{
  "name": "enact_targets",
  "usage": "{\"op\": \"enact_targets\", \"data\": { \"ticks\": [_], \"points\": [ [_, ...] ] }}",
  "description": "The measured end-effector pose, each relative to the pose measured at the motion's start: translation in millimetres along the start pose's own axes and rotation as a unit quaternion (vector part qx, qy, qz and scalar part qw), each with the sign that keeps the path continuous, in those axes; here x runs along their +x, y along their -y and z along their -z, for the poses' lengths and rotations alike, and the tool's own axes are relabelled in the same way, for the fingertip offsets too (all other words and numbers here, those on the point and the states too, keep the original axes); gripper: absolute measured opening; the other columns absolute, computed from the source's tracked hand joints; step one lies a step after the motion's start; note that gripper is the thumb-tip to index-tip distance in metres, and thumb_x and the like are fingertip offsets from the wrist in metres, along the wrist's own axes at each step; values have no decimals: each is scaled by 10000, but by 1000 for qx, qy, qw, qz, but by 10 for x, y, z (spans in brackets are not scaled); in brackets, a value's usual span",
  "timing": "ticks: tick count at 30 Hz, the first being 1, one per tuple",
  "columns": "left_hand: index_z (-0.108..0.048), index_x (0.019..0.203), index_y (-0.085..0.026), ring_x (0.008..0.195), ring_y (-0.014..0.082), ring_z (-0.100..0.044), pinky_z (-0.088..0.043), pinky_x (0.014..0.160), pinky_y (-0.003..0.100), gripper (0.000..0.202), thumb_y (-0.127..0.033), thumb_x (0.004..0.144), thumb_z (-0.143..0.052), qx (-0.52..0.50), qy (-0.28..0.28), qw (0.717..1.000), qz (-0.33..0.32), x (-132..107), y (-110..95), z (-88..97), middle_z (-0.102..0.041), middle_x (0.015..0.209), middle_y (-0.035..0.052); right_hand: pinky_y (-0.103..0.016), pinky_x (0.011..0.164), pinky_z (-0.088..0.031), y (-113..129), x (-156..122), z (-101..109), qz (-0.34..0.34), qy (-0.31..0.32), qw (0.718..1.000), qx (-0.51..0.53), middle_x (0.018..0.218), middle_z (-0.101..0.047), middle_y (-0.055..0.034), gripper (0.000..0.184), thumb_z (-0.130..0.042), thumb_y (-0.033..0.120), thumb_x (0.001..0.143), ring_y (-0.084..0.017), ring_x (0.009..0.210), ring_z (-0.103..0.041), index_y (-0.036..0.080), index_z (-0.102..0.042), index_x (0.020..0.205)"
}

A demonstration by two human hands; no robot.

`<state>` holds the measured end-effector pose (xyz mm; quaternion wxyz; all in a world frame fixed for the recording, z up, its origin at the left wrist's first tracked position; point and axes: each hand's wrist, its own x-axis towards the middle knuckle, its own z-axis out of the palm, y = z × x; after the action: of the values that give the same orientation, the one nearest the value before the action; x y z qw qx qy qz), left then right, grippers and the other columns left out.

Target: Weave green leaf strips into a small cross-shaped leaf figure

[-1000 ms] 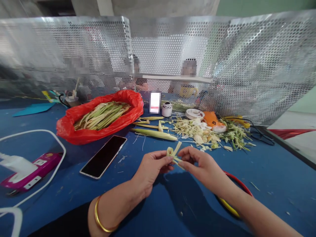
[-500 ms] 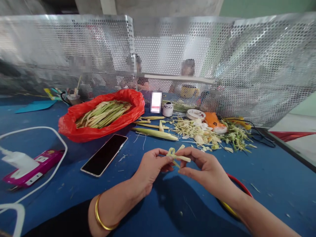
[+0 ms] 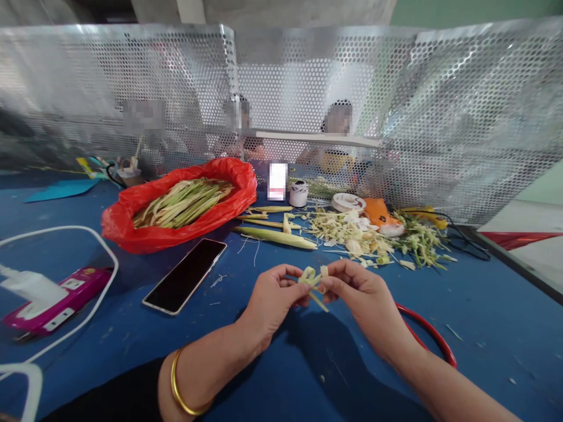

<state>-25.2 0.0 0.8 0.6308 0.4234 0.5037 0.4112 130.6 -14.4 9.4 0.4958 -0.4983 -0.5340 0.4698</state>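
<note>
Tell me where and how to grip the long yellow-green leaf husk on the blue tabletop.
Grip the long yellow-green leaf husk around its middle, probably from the near side: it lies nearly sideways, broadest midway, with thin yellowish strips behind it and blue tabletop in front. The left hand and right hand both hold the looped pale-green leaf strip.
</note>
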Motion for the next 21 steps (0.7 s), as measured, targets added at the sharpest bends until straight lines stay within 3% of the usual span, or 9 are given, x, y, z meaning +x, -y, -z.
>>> {"op": "enact_targets", "data": {
  "ticks": [13,21],
  "points": [
    [-632,811,-139,535,105,-571,-445,556,215,168,-223,692,-716,90,-1,990,-107,9,45,14,-612,563,-20,-253,562,-448,67,7,-29,-87,5,995,-39,592,-614,10,181,-676,357,647,-115,547,-517,178,-697,657],
    [-660,806,-159,593,150,-594,-453,579,260,165,-293,713,-684,207,-26,966,-156,-3,53,24,-649,637,16,-247,543,-449,-20,19,-4,-75,-13,996,-50,561,-572,34,185,-675,350,669,-111,527,-537,178,-617,635]
  ]
}}
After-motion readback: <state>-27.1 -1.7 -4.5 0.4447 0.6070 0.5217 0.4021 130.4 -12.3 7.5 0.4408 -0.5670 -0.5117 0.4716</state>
